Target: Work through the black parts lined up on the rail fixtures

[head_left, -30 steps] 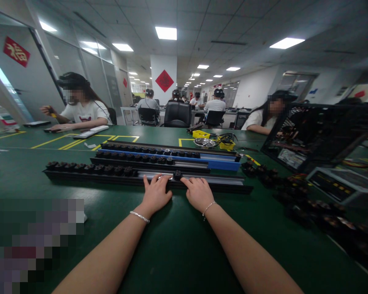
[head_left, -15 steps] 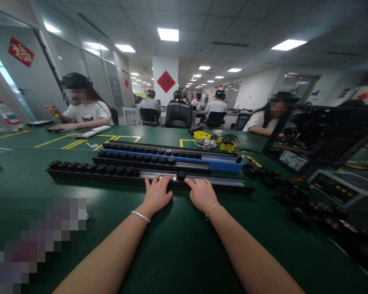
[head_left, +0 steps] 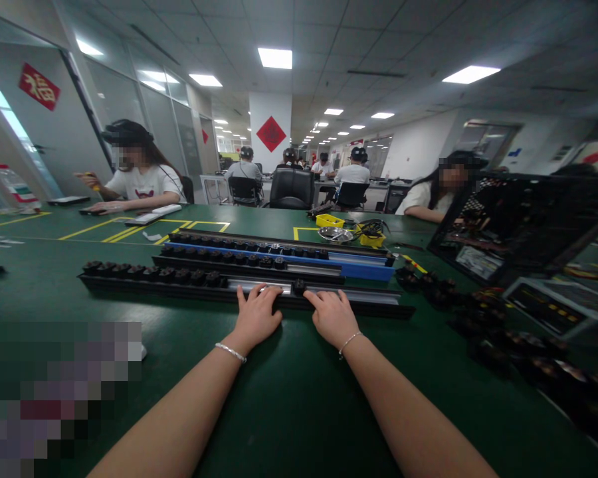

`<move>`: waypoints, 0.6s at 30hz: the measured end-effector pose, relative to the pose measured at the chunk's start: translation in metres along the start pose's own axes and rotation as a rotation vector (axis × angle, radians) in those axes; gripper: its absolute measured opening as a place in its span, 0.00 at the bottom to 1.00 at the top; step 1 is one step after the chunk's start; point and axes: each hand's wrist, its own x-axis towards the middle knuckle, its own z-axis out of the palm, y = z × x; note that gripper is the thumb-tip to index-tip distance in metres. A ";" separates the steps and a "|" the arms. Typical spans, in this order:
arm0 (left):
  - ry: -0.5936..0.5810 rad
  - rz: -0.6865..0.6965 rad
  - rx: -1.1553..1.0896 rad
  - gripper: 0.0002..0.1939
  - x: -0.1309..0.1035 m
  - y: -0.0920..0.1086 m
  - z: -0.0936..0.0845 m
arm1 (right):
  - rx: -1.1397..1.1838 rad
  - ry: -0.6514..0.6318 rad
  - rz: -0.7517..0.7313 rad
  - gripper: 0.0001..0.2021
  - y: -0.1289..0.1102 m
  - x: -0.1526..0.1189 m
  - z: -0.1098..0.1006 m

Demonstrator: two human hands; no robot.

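Observation:
Across the green table in front of me lies a long black track (head_left: 369, 307) with a silvery inner channel. A row of small black blocks (head_left: 164, 274) fills its left part. One single black block (head_left: 299, 286) sits apart from them in the channel, further right. My left hand (head_left: 258, 317) rests on the track left of this block, fingers spread and holding nothing. My right hand (head_left: 335, 317) lies on the track to the right, its index finger stretched out and touching or nearly touching the single block; its other fingers are partly bent over the track edge.
Behind lie a blue track (head_left: 366, 269) and other black tracks with blocks. A metal dish (head_left: 335, 234) and yellow trays (head_left: 329, 220) stand beyond. On the right are loose black parts (head_left: 483, 318), a power supply (head_left: 553, 309) and an open computer case (head_left: 508, 226). People sit across the table.
The single block and my right hand have shifted very slightly to the right. My left hand stays almost in place on the track. The whole view has moved a little.

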 end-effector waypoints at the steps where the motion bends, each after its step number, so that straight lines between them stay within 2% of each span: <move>1: 0.002 0.002 0.001 0.23 0.000 0.000 0.000 | 0.001 0.000 -0.002 0.24 0.000 0.000 0.000; 18: 0.007 -0.007 -0.002 0.24 0.000 0.002 -0.001 | -0.035 -0.014 -0.014 0.23 0.004 -0.001 -0.005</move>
